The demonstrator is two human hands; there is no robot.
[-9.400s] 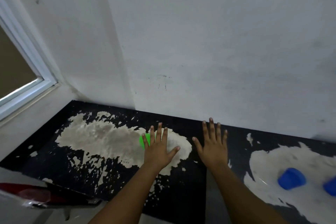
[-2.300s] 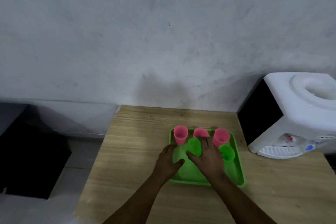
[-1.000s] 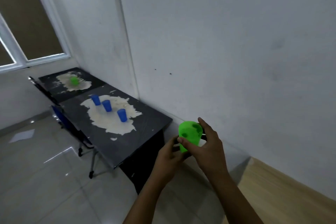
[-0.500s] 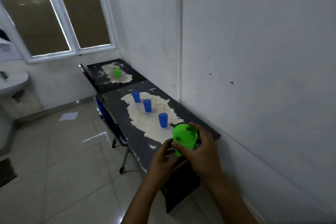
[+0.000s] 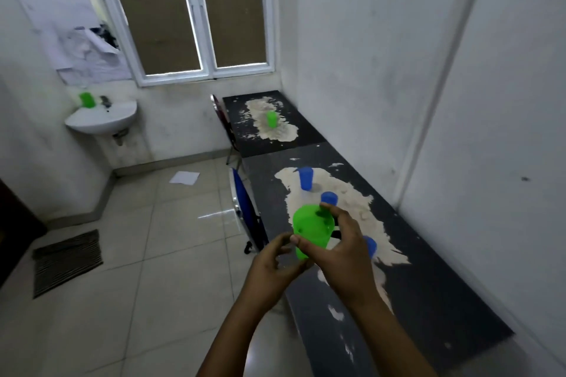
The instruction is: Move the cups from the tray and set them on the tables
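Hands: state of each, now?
Left hand: fingers curled at the base of the green cup, holding it.
Right hand: grips the green cup.

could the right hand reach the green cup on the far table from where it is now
Probably not: the right hand already grips a green cup, and the green cup on the far table stands beyond the whole near table.

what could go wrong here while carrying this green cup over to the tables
1. The green cup is tilted, and of the right hand only the thumb and fingertips show on it; it might slip.
2. Three blue cups stand on the near table right beside the hands, so a low pass could knock one over.
3. A folded blue chair leans against that table's edge and a paper lies on the floor, both possible trip hazards.
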